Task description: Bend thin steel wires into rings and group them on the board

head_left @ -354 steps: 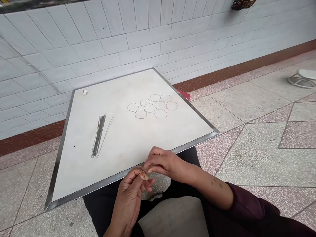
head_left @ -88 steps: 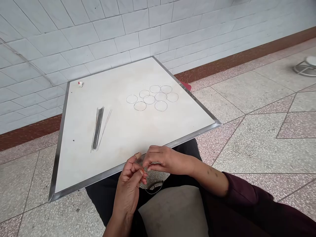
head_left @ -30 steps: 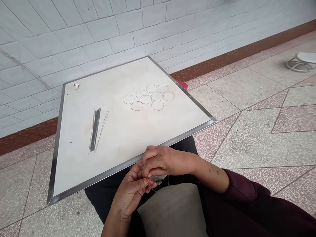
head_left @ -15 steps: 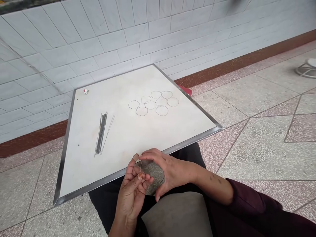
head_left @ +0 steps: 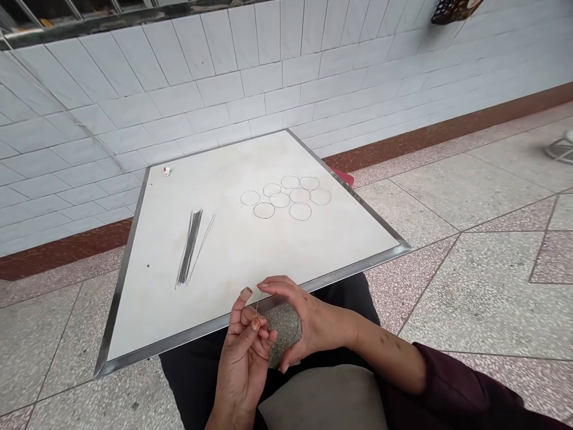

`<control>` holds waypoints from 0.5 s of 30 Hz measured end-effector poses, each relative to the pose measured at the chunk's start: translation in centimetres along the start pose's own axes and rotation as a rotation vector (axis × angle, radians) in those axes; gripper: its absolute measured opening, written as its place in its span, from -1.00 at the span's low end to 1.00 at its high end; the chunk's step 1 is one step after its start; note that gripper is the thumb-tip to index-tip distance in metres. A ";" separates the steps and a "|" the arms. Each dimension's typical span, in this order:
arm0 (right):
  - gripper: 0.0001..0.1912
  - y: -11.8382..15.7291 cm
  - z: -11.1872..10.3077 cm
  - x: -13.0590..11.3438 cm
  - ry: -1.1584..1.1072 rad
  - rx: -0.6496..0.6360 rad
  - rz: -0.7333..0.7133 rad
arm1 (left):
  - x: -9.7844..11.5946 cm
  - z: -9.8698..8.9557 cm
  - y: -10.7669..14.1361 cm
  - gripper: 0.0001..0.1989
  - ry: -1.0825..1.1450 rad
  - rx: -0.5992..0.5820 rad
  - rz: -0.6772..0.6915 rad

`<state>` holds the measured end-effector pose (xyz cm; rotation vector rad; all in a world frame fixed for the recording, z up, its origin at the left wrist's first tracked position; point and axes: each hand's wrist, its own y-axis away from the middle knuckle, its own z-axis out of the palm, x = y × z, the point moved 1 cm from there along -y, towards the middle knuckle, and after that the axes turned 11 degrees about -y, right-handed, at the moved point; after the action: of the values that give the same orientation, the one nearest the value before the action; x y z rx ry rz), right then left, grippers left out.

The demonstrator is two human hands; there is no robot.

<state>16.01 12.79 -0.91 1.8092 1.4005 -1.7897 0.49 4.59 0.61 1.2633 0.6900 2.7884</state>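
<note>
Thin, curved metal wire [head_left: 256, 309] was held near the front edge of a white, metal-edged table [head_left: 237, 257] by a white-tiled wall [head_left: 215, 89].
Left hand [head_left: 245, 352] pinched it; right hand [head_left: 313, 319] curved around, fingers spread (contact unclear). Wire's lower curve was untraceable; pale round stool [head_left: 561, 149] cut off.

A bare lane of white tabletop [head_left: 230, 245] ran up the middle of the frame, between the wire bundle [head_left: 190, 248] at centre-left and the spread wire rings [head_left: 290, 197] right of centre, until the tiled wall [head_left: 215, 95] blocked the far side. More bare surface lay below the rings. At lower centre, the left hand [head_left: 244, 355] and right hand [head_left: 316, 319] obstructed part of the metal edge [head_left: 174, 339]; a thin wire [head_left: 297, 325] curved through the gap between them.
</note>
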 end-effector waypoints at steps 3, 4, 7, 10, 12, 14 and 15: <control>0.29 0.0 0.0 0.4 0.008 0.040 -0.026 | 0.0 0.0 0.0 -0.47 0.046 0.020 0.002; 0.29 0.0 0.0 0.4 0.001 0.053 -0.031 | 0.0 0.0 0.0 -0.47 0.060 0.022 0.001; 0.27 -0.1 0.2 0.5 -0.042 0.088 -0.029 | 0.0 0.1 0.1 -0.47 0.085 0.018 -0.008; 0.23 -0.1 0.5 0.3 -0.125 0.108 -0.022 | 0.2 0.2 0.2 -0.47 0.082 0.023 -0.020; 0.21 -0.1 0.7 0.3 -0.181 0.114 -0.022 | 0.2 0.3 0.2 -0.47 0.073 0.036 -0.024; 0.20 0.0 0.8 0.4 -0.209 0.126 -0.029 | 0.2 0.3 0.2 -0.46 0.060 0.052 -0.021; 0.20 0.1 0.8 0.4 -0.210 0.135 -0.033 | 0.2 0.3 0.2 -0.45 0.052 0.060 -0.016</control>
<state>15.48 12.34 -1.49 1.6102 1.2642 -2.0676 0.59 4.58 1.00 1.1919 0.7895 2.8173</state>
